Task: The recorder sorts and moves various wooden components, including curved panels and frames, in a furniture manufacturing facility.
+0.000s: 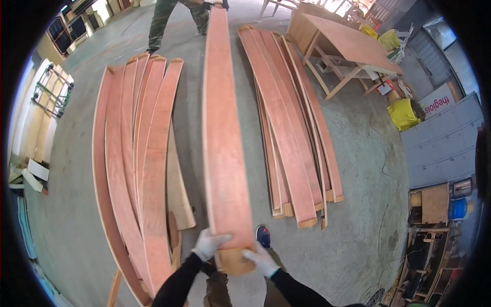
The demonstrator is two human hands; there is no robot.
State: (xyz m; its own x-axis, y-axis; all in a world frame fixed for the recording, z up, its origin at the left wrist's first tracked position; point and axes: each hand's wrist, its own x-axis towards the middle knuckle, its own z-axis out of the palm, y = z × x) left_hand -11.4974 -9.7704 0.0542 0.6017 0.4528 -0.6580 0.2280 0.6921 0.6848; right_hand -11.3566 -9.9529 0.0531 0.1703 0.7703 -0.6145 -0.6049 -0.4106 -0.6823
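A long reddish plywood panel (223, 133) with a paler end block (236, 261) stretches away from me, raised off the floor. My left hand (208, 244), in a white glove, grips its near left edge, thumb on top. At the near right corner my right hand (262, 259), also gloved in white, holds the same panel with its fingers underneath hidden. A co-worker's dark-gloved hand (220, 4) holds the far end. Similar panels lie in a pile on the left (153, 169) and another pile on the right (286, 123).
Grey concrete floor (358, 225) surrounds the piles. A co-worker in camouflage trousers (163, 23) stands at the far end. At the back right is a wooden table (342, 41); grey cabinets (445, 138), a yellow bag (404, 113) and a cluttered shelf (427, 256) line the right side.
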